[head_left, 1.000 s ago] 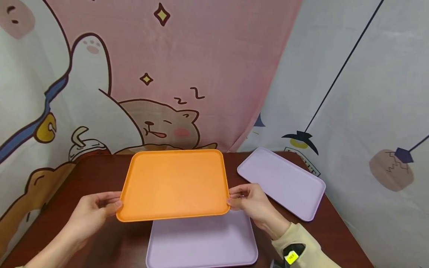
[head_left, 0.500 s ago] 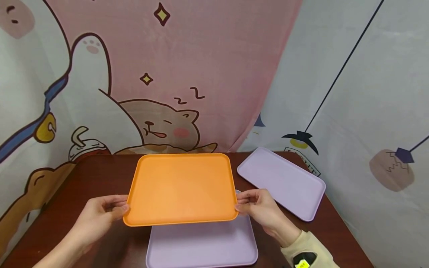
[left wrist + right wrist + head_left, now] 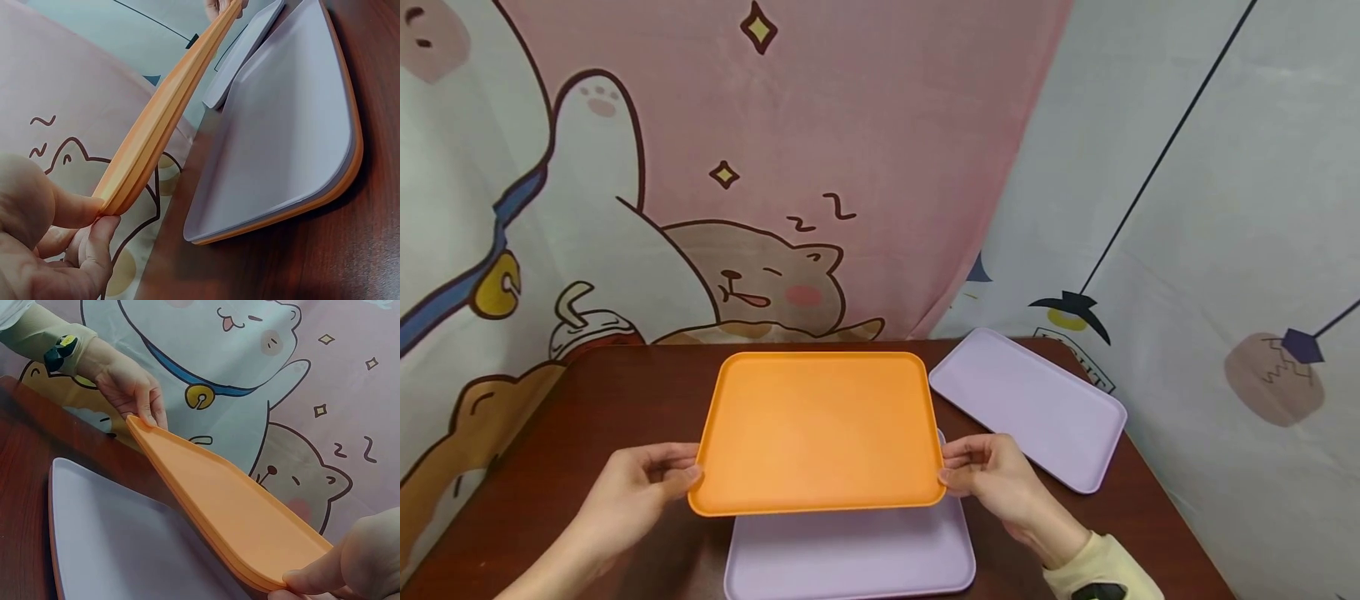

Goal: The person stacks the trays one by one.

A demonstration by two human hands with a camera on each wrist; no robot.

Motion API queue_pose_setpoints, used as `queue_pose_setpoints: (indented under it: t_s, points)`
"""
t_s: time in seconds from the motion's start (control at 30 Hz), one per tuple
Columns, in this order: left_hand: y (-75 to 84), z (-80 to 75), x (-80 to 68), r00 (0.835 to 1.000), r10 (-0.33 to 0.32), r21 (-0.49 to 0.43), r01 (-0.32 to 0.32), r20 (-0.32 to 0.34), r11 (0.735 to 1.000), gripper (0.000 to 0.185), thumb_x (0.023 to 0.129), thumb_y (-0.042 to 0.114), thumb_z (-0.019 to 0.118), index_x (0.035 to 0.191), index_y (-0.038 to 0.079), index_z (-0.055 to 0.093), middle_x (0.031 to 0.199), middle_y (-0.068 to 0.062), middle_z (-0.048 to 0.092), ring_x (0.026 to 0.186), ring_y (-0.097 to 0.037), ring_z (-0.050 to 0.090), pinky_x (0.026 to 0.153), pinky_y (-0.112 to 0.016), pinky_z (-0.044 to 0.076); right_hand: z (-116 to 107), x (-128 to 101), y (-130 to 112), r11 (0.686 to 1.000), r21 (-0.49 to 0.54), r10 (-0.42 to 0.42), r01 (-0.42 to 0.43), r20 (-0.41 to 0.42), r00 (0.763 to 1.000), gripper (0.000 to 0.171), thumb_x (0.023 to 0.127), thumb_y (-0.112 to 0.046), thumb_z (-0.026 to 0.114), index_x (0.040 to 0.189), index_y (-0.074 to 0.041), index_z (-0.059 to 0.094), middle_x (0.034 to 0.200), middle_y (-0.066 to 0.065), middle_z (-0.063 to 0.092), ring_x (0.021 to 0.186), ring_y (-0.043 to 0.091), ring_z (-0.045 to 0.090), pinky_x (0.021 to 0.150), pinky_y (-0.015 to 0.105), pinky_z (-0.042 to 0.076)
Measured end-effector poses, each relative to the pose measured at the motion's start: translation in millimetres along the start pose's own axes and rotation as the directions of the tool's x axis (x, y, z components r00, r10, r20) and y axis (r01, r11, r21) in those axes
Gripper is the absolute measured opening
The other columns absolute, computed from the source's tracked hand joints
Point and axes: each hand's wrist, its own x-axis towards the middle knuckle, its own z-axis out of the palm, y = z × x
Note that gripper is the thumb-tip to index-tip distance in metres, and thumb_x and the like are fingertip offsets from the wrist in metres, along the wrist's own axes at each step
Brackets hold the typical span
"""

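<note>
A: What's different from a second ago?

B: Not the cartoon-printed cloth (image 3: 880, 125) or the dark red-brown table (image 3: 625, 400). The rectangular orange tray (image 3: 820, 433) has moved rightward and sits a little lower in the head view.

A: Where is it now?

B: In the air, tilted, partly hiding the near lilac tray (image 3: 850, 554); the left wrist view shows a gap between them. Its edge has several rim lines, so I'd judge it nested trays, number unclear.

A: And the lilac ones?

B: Both stay put. Under the near one an orange rim (image 3: 358, 155) shows; the far lilac tray (image 3: 1030, 408) lies angled, toward the table's right side.

A: The hands?

B: The left hand (image 3: 632, 492) pinches the orange tray's left edge, and the right hand (image 3: 1000, 479) its right edge.

A: So the shift means?

B: Better sideways alignment above the near lilac tray, I'd say, but still a carry.
</note>
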Motion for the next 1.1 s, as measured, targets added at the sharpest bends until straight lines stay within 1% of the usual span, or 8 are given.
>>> queue_pose_setpoints:
  t_s: [0.27, 0.47, 0.8, 1.1]
  points:
    - [1.8, 3.5, -3.6, 1.000, -0.008, -0.025, 0.009, 0.006, 1.000, 0.037, 0.098, -0.003, 0.071, 0.131, -0.018, 0.063, 0.109, -0.017, 0.073, 0.093, -0.018, 0.071, 0.077, -0.027, 0.061, -4.0, -5.4, -0.4, 1.000, -0.009, -0.010, 0.010, 0.013, 1.000, 0.034, 0.088, 0.007, 0.076, 0.118, 0.018, 0.065, 0.097, 0.015, 0.070, 0.083, 0.022, 0.072, 0.074, 0.034, 0.063]
    - [3.5, 6.3, -5.6, 1.000, -0.027, -0.031, 0.028, 0.011, 0.999, 0.036, 0.099, -0.003, 0.071, 0.131, -0.018, 0.063, 0.109, -0.016, 0.073, 0.094, -0.019, 0.071, 0.078, -0.028, 0.062, -8.0, -10.1, 0.0, 1.000, -0.010, 0.003, -0.003, 0.014, 1.000, 0.033, 0.088, 0.006, 0.077, 0.116, 0.018, 0.066, 0.096, 0.014, 0.070, 0.084, 0.024, 0.072, 0.075, 0.036, 0.063]
    - [-0.1, 12.7, -8.2, 0.999, -0.037, -0.057, 0.039, 0.025, 0.998, 0.035, 0.098, -0.005, 0.071, 0.130, -0.017, 0.064, 0.108, -0.015, 0.073, 0.094, -0.020, 0.071, 0.078, -0.028, 0.061, -12.2, -17.1, 4.7, 1.000, -0.005, 0.001, -0.001, 0.027, 1.000, 0.033, 0.088, 0.005, 0.077, 0.117, 0.018, 0.066, 0.096, 0.015, 0.071, 0.084, 0.023, 0.073, 0.074, 0.035, 0.063]
    - [-4.5, 16.7, -9.2, 0.998, -0.051, -0.030, 0.052, 0.031, 0.998, 0.035, 0.097, -0.001, 0.073, 0.128, -0.015, 0.066, 0.106, -0.013, 0.073, 0.093, -0.020, 0.070, 0.075, -0.028, 0.060, -14.9, -22.2, 9.9, 1.000, 0.000, 0.012, -0.012, 0.033, 0.999, 0.034, 0.088, 0.006, 0.077, 0.117, 0.019, 0.065, 0.096, 0.015, 0.071, 0.083, 0.022, 0.073, 0.074, 0.034, 0.063]
